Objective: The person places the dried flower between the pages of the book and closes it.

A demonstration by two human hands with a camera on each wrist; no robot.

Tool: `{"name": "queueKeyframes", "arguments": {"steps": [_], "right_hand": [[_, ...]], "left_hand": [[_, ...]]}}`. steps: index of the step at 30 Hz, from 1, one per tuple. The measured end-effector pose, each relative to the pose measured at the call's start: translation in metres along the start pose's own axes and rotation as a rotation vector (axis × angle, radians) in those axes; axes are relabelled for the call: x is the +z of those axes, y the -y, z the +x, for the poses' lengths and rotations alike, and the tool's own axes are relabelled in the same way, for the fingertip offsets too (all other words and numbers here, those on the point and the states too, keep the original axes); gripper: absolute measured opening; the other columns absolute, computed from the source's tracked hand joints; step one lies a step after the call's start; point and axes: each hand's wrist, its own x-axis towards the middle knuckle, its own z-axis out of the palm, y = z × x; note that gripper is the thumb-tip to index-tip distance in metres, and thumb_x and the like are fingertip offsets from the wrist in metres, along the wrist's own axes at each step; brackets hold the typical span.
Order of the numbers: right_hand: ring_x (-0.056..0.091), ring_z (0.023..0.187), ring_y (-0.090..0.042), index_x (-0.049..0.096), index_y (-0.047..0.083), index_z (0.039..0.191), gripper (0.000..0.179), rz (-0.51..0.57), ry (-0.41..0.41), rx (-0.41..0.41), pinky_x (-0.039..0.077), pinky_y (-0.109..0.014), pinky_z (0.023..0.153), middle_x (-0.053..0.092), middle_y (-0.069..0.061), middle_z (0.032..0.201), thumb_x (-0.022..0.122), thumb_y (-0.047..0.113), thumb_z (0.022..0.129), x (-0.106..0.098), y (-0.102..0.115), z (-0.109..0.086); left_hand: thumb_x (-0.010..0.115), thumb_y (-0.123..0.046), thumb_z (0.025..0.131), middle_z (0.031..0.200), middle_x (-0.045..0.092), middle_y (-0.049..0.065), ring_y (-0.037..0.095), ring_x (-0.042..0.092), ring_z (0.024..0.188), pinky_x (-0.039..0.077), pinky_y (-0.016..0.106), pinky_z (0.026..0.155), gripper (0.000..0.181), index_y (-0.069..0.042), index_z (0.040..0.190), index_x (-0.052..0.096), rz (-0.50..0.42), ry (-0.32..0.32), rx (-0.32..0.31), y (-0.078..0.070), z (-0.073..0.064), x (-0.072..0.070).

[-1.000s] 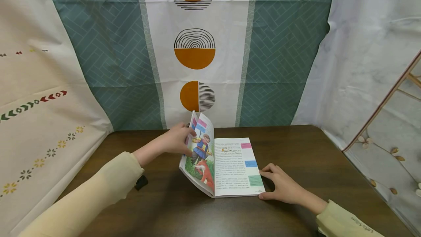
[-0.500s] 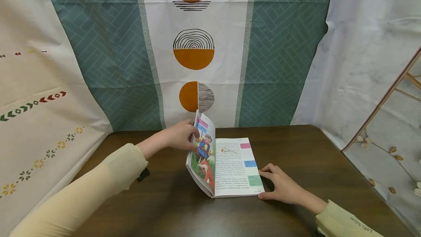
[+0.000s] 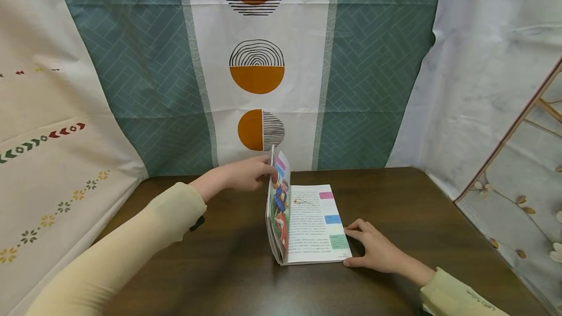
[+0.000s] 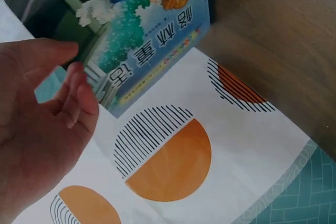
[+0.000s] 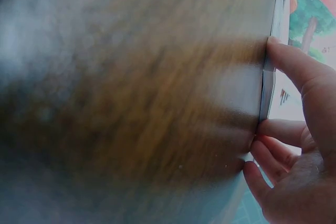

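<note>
An open storybook lies on the table, its right half flat and its left half raised nearly upright. The raised page carries a coloured picture of a figure and a red fox. My left hand holds the raised half by its outer edge, a finger bent over onto the page side. The left wrist view shows the blue illustrated cover beside the thumb and curled fingers. My right hand rests at the book's right edge, thumb near the lower corner; the right wrist view shows its fingertips against the edge.
The dark wooden table has a rounded far right corner. A small black object is partly hidden by the left sleeve. Behind hangs a patterned cloth, with a cream cloth at left and a marbled cloth at right.
My left hand has moved right, swinging the book's left half from leaning outward to nearly upright. The right hand stays at the right edge.
</note>
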Motion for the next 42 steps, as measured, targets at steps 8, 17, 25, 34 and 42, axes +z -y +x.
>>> {"name": "queueKeyframes", "arguments": {"steps": [8, 17, 25, 34, 42], "right_hand": [[0.052, 0.112, -0.021, 0.060, -0.003, 0.132, 0.082, 0.006, -0.001, -0.001, 0.049, -0.041, 0.090, 0.054, -0.003, 0.121, 0.079, 0.055, 0.077, 0.000, 0.002, -0.002], [0.051, 0.112, -0.021, 0.059, -0.004, 0.132, 0.083, 0.011, 0.006, 0.004, 0.049, -0.041, 0.090, 0.053, -0.004, 0.122, 0.078, 0.055, 0.077, -0.002, 0.003, -0.001], [0.051, 0.112, -0.020, 0.060, -0.004, 0.131, 0.083, 0.011, 0.007, 0.003, 0.049, -0.040, 0.090, 0.053, -0.003, 0.121, 0.079, 0.055, 0.077, -0.001, 0.002, 0.000], [0.052, 0.112, -0.022, 0.062, -0.003, 0.130, 0.079, 0.013, 0.000, -0.006, 0.049, -0.042, 0.092, 0.054, -0.005, 0.121, 0.080, 0.052, 0.076, 0.000, 0.004, 0.000], [0.052, 0.111, -0.023, 0.061, -0.005, 0.130, 0.079, 0.016, -0.002, -0.005, 0.049, -0.042, 0.091, 0.054, -0.006, 0.120, 0.080, 0.050, 0.076, -0.001, 0.003, -0.001]], "left_hand": [[0.063, -0.003, 0.090, 0.097, 0.054, 0.009, 0.015, 0.044, 0.080, 0.041, 0.027, 0.075, 0.017, -0.014, 0.102, 0.068, 0.092, -0.045, 0.106, -0.003, 0.021, 0.007], [0.074, -0.012, 0.088, 0.113, 0.049, 0.008, 0.019, 0.048, 0.096, 0.046, 0.030, 0.082, 0.018, -0.019, 0.104, 0.071, 0.086, -0.047, 0.113, -0.007, 0.045, 0.011], [0.071, -0.018, 0.092, 0.124, 0.059, 0.000, 0.020, 0.047, 0.106, 0.045, 0.032, 0.092, 0.019, -0.019, 0.110, 0.066, 0.133, 0.044, 0.167, -0.009, 0.068, 0.017], [0.067, -0.017, 0.094, 0.117, 0.060, -0.004, 0.018, 0.044, 0.104, 0.041, 0.032, 0.091, 0.022, -0.017, 0.113, 0.057, 0.072, 0.141, 0.190, -0.019, 0.087, 0.023], [0.067, -0.012, 0.093, 0.121, 0.057, 0.003, 0.021, 0.047, 0.114, 0.041, 0.037, 0.103, 0.026, -0.015, 0.118, 0.061, 0.030, 0.174, 0.210, -0.025, 0.107, 0.034]]}}
